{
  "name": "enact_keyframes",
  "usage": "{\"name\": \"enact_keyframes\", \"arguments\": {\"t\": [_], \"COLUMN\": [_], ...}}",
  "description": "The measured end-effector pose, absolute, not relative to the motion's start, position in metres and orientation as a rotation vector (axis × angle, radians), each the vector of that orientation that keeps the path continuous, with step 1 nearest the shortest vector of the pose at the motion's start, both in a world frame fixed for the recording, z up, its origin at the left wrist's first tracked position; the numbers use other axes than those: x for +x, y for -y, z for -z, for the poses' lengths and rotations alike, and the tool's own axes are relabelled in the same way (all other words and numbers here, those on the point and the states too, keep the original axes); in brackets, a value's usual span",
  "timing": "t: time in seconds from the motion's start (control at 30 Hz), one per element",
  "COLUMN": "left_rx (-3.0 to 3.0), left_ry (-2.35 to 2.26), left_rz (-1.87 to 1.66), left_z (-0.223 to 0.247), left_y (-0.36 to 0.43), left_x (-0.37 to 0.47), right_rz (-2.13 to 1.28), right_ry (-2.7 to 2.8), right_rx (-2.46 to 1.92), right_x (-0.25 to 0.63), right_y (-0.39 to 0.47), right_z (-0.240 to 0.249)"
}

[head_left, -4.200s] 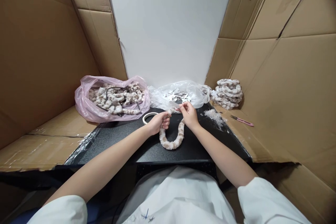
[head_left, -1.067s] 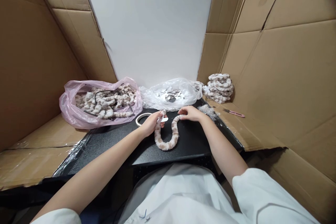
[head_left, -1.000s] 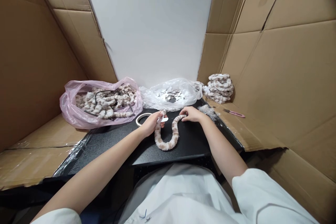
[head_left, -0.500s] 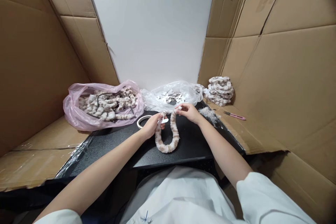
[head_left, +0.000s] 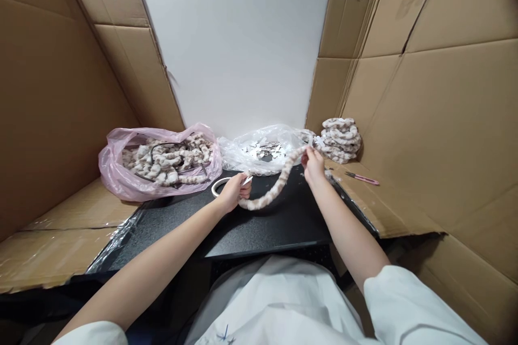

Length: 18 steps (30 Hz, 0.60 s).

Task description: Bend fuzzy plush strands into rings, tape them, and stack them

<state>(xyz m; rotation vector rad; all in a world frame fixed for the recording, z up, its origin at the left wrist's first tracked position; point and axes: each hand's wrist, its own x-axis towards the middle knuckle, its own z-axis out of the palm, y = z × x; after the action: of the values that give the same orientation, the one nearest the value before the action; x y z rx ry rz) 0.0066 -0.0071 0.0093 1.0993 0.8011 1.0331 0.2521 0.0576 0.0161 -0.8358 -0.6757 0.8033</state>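
A furry white-and-brown strip (head_left: 270,198), like a plush tube, stretches in an S-curve between my hands above the black table (head_left: 259,232). My left hand (head_left: 234,192) is closed around its near end, with a small white tag (head_left: 247,179) sticking out by the thumb. Farther forward and to the right, my right hand (head_left: 313,166) pinches the other end, close to the clear plastic bag's right side. A cream ring, like a tape roll (head_left: 217,187), lies just behind my left hand and is partly hidden by it.
On the left sits a pink plastic bag (head_left: 115,187) full of similar furry strips. A clear bag (head_left: 232,157) holding small white pieces lies at the back. Stacked furry loops (head_left: 340,140) and pink-handled snips (head_left: 362,178) rest at right. Cardboard walls (head_left: 445,135) stand on both sides.
My right hand has moved forward and to the right, pulling the furry strip from a hanging U into a longer curve. My left hand stays nearly in place, its fingers more closed.
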Motion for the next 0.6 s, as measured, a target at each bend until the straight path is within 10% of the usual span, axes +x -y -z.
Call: {"name": "enact_keyframes", "arguments": {"t": [0.27, 0.6], "left_rx": [1.320, 1.354], "left_ry": [-0.801, -0.800], "left_rz": [-1.199, -1.120], "left_z": [-0.006, 0.001], "left_y": [0.009, 0.005], "left_x": [0.009, 0.006], "right_rz": [-0.624, -1.117], "right_ry": [0.424, 1.572], "right_rx": [-0.859, -1.120], "right_x": [0.292, 0.235], "right_y": [-0.063, -0.040], "right_z": [-0.024, -0.010]}}
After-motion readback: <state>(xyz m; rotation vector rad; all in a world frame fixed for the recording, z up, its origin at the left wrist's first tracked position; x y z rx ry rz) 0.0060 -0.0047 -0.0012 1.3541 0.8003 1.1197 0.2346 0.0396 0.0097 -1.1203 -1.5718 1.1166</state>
